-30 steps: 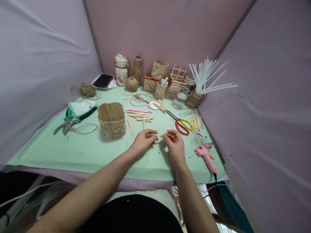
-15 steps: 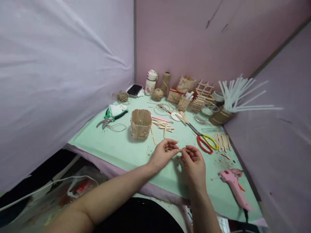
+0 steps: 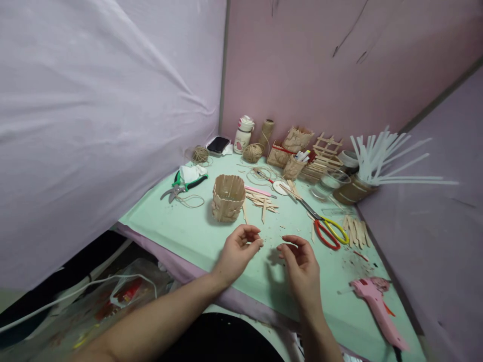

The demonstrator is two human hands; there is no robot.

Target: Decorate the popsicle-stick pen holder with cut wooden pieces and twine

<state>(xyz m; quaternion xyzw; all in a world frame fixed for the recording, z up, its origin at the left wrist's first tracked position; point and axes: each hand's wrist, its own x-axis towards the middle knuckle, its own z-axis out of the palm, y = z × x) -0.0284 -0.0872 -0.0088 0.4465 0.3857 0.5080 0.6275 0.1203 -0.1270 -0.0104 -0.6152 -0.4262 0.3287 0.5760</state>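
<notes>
Left hand, wooden pot just beyond it (upright)

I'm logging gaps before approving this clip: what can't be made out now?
Head view throughout.
Left hand and right hand: whether either grip holds a scrap, too small to tell.
Glue gun cord: far end, cut off by the bottom edge.
White sticks: lower ends, hidden by the brown pot.
Ruler: markings, too small.

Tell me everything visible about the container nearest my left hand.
The tan container looks wooden, with upright slats, a scalloped rim and raised decoration outside. It stands upright, open on top, on the green tabletop, beyond your left hand, which does not touch it. Whether the nearest stick touches it is unclear.
</notes>
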